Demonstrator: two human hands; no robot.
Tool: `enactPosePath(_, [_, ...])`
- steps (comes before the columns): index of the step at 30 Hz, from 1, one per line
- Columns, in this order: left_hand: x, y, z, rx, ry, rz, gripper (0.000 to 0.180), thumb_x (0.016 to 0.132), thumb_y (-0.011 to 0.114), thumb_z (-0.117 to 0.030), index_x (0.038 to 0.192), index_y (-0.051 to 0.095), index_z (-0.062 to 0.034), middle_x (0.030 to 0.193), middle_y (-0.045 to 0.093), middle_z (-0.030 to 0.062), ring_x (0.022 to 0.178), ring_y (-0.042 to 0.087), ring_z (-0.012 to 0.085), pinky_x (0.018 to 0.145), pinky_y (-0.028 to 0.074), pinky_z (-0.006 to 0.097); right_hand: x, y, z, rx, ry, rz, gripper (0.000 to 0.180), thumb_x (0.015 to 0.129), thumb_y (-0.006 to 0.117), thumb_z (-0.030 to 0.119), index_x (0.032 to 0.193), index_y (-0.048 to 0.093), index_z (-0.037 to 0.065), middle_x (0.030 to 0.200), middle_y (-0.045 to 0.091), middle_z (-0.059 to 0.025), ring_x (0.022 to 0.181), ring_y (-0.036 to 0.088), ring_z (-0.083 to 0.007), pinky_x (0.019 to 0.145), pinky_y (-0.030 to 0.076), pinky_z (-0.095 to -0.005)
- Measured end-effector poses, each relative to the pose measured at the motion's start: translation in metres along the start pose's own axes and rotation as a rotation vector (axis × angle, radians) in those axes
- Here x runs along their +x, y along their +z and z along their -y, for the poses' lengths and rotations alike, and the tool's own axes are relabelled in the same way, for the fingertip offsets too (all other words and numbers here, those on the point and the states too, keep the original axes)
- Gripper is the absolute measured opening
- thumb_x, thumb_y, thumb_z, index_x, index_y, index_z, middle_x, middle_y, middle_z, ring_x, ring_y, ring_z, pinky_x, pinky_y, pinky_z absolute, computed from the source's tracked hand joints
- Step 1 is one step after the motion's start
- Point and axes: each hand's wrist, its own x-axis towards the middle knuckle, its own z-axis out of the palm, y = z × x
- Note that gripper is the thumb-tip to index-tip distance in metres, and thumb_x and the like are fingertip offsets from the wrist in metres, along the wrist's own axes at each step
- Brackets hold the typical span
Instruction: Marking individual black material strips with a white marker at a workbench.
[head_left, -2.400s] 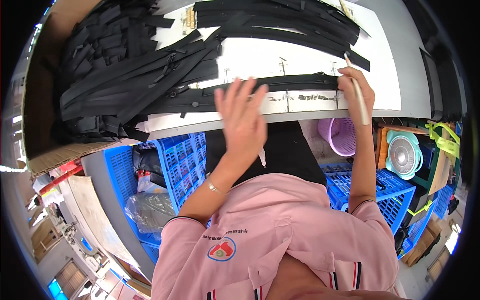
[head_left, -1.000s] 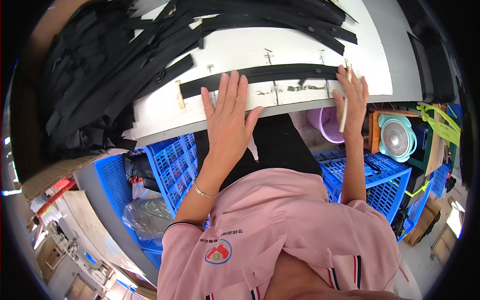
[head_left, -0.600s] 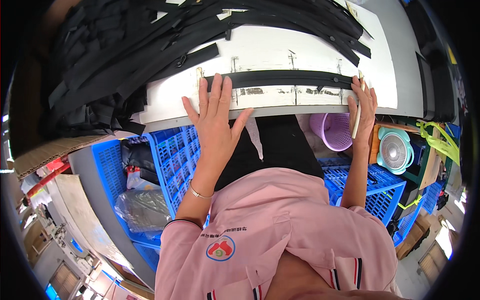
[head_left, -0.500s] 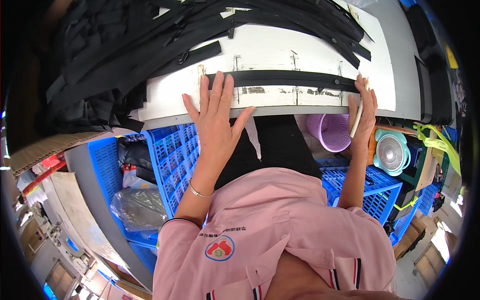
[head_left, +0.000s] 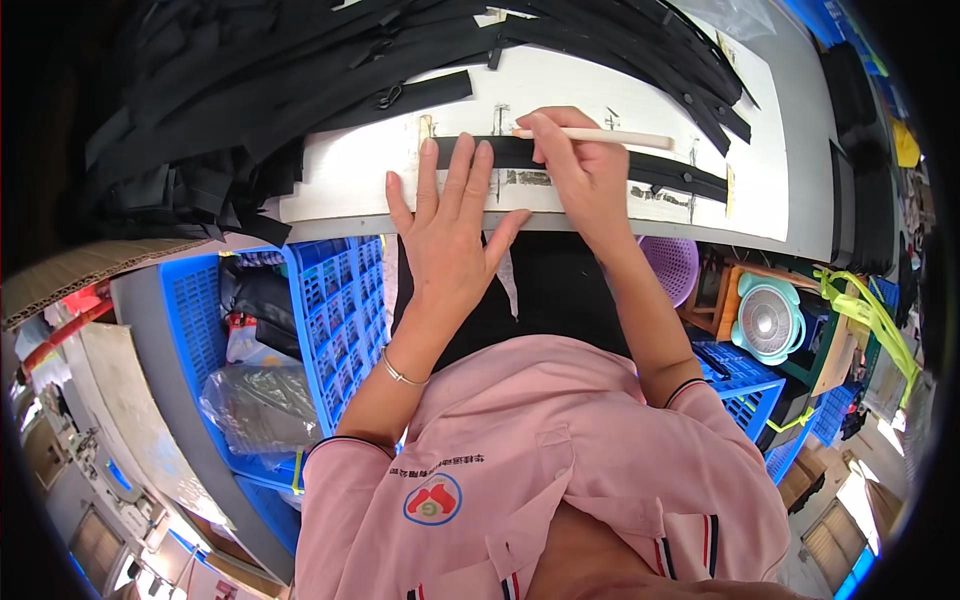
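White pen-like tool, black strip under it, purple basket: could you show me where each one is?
White pen-like tool (head_left: 635, 138): head view, on its barrel.
Black strip (head_left: 512, 153): head view, stretch just below the tool's tip.
Purple basket (head_left: 680, 265): head view, on its mesh wall.

Matt black cloth in the near zipper strip (head_left: 510, 153); smooth white on the board (head_left: 760, 150) beneath; smooth on the pale pen (head_left: 625, 137); shiny metal in the bracelet (head_left: 392, 369); glossy, crinkled clear plastic in the left bag (head_left: 262, 408).
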Motion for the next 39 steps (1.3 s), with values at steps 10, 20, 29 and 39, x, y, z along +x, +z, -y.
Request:
enactPosePath(10, [0.000,-0.002,0.002,-0.017,0.014,0.005,0.075,0.090,0.074,-0.047,0.151,0.052,-0.0098,0.157,0.050,0.0070,0.154,0.031,0.0334,0.123,0.008,0.060,-0.004,0.010,-0.010,-0.127,-0.081,0.010,0.020,0.104,0.061,0.013,0.108,0.075,-0.002,0.084,0.068,-0.0018,0.072,0.056,-0.0051,0.063,0.042,-0.0199])
enactPosePath(20, [0.000,0.001,0.003,-0.010,0.019,-0.001,0.075,0.089,0.075,-0.047,0.150,0.053,-0.0091,0.156,0.050,0.0075,0.154,0.030,0.0345,0.123,0.006,0.060,-0.005,0.007,-0.013,-0.058,-0.078,0.005,0.018,0.101,0.066,0.015,0.097,0.075,-0.001,0.070,0.066,-0.0030,0.061,0.057,-0.0070,0.057,0.045,-0.0242])
enactPosePath(29, [0.000,0.001,0.002,-0.024,0.007,-0.001,0.072,0.088,0.077,-0.045,0.148,0.056,-0.0090,0.157,0.050,0.0076,0.154,0.030,0.0346,0.123,0.004,0.060,-0.006,0.004,-0.013,-0.113,-0.105,0.105,0.020,0.102,0.064,0.012,0.093,0.076,-0.002,0.073,0.068,-0.0020,0.062,0.055,-0.0055,0.057,0.043,-0.0223])
enactPosePath(39, [0.001,-0.001,-0.001,0.024,-0.013,0.044,0.074,0.088,0.078,-0.044,0.148,0.055,-0.0084,0.158,0.049,0.0060,0.154,0.031,0.0354,0.123,0.006,0.061,-0.010,-0.011,-0.003,0.078,-0.008,0.028,0.026,0.103,0.060,0.016,0.090,0.076,0.000,0.070,0.065,-0.0005,0.062,0.053,-0.0053,0.056,0.039,-0.0217])
